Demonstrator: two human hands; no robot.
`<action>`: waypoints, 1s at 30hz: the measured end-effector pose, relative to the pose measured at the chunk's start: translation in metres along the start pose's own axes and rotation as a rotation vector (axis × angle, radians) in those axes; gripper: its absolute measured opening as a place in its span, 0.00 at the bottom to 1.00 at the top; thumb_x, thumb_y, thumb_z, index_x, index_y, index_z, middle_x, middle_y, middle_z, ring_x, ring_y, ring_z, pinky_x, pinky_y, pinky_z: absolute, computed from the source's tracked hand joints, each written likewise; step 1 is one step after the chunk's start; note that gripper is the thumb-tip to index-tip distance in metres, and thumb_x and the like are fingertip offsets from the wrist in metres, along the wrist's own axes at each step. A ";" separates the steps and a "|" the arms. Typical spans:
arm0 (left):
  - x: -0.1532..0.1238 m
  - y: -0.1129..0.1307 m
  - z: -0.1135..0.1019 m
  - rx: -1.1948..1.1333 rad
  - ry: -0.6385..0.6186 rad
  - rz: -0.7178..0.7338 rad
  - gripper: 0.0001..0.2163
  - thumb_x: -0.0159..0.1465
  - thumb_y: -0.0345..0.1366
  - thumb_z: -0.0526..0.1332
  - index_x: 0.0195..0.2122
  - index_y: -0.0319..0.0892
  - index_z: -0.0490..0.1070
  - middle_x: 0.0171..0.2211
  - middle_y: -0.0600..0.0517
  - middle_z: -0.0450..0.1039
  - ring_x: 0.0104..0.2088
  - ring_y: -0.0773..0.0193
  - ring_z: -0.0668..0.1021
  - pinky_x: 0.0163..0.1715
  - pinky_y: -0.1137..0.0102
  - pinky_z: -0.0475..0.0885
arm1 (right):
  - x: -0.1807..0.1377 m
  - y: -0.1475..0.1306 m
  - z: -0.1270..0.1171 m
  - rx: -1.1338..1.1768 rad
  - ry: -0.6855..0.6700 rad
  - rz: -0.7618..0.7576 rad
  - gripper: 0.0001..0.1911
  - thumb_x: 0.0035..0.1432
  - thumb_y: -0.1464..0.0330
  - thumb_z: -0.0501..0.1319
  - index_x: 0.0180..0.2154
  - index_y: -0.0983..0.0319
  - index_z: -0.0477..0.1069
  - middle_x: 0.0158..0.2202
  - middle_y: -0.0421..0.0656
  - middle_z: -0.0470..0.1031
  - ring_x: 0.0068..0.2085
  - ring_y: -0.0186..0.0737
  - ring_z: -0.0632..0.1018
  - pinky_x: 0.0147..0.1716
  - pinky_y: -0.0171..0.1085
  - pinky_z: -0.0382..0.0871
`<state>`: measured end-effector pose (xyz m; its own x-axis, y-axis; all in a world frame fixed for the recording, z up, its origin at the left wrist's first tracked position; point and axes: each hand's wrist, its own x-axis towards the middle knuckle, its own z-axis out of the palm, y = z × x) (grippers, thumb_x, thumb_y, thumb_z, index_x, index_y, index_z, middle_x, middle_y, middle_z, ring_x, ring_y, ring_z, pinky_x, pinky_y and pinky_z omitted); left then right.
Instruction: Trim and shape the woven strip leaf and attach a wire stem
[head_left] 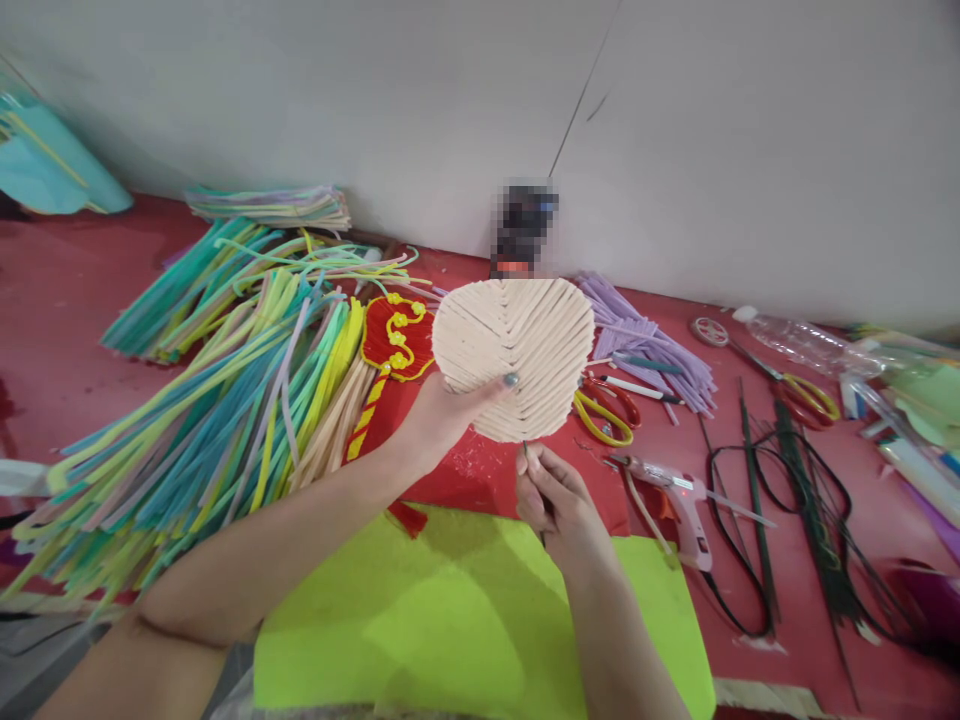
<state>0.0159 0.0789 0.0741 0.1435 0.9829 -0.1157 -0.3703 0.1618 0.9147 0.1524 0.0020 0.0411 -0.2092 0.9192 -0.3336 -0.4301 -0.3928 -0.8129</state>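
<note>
A cream fan (551,345) made of slanting pipe-cleaner strips is held up above the table, its broad face towards me. My left hand (454,415) grips its lower left edge, the thumb lying across the front and the other fingers hidden behind. Below the fan, my right hand (551,500) is closed around its thin dark stem (526,452). To the left of the fan lies a red fan-shaped piece (377,335) with yellow trim and flowers, with a red-and-yellow striped handle (365,420) and a red tassel (410,518).
Many coloured pipe cleaners (225,400) cover the left side. A purple bundle (652,350), yellow-handled pliers (604,418), a pink glue gun (686,505), dark green wires (810,510), scissors (806,398) and a plastic bottle (802,340) lie to the right. A lime green sheet (450,620) is in front.
</note>
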 end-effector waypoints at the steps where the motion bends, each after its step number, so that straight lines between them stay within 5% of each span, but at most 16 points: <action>1: 0.000 0.000 0.000 -0.001 0.000 0.003 0.28 0.47 0.40 0.69 0.51 0.41 0.70 0.42 0.46 0.77 0.48 0.55 0.75 0.53 0.59 0.66 | 0.000 0.000 0.000 0.003 -0.005 0.002 0.13 0.54 0.59 0.61 0.29 0.61 0.63 0.15 0.30 0.54 0.15 0.23 0.44 0.13 0.28 0.38; 12: -0.001 0.001 0.000 -0.008 0.000 -0.005 0.29 0.46 0.40 0.70 0.51 0.42 0.69 0.42 0.46 0.77 0.48 0.54 0.75 0.53 0.59 0.66 | 0.001 -0.003 -0.001 0.048 -0.093 0.082 0.14 0.52 0.58 0.63 0.28 0.60 0.62 0.14 0.29 0.51 0.13 0.24 0.45 0.12 0.28 0.40; 21: 0.004 0.002 -0.004 -0.064 -0.078 -0.158 0.28 0.46 0.38 0.70 0.50 0.42 0.70 0.43 0.45 0.76 0.47 0.54 0.76 0.49 0.59 0.69 | 0.002 0.001 0.002 -0.198 0.103 -0.115 0.16 0.55 0.55 0.59 0.31 0.62 0.65 0.16 0.33 0.60 0.15 0.24 0.51 0.14 0.29 0.41; 30: -0.001 0.005 0.002 -0.041 -0.081 -0.055 0.29 0.44 0.35 0.71 0.50 0.42 0.70 0.47 0.45 0.75 0.50 0.54 0.74 0.54 0.59 0.65 | 0.001 0.001 0.005 -0.275 0.145 -0.170 0.16 0.56 0.55 0.58 0.30 0.62 0.66 0.16 0.33 0.61 0.15 0.24 0.52 0.14 0.28 0.42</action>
<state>0.0155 0.0790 0.0795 0.2375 0.9623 -0.1325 -0.3971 0.2206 0.8909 0.1471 0.0028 0.0425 -0.0196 0.9727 -0.2311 -0.1915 -0.2306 -0.9540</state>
